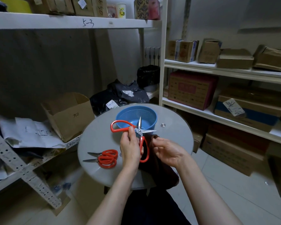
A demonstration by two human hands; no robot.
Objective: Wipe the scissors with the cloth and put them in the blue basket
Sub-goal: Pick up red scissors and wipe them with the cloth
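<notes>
Gripping open red-handled scissors (139, 131) w/ left hand (130, 150), fingers (131, 131) curled round a handle, right hand (169, 151) pinching dark cloth (161, 172), blue basket (121, 116) behind, 2 spare pairs (106, 158) on table (96, 137)

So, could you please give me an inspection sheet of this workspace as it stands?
Surface: round glass table.
Job's things: open red-handled scissors held in front of the blue basket, which looks empty; dark brown cloth hangs over the near edge.
Clutter: two spare scissors lie on the table's left.
Hands: left hand grips the open scissors; right hand holds the cloth.
Cables: dark cords hang by the shelf post.
Surroundings: shelves of cardboard boxes.
</notes>
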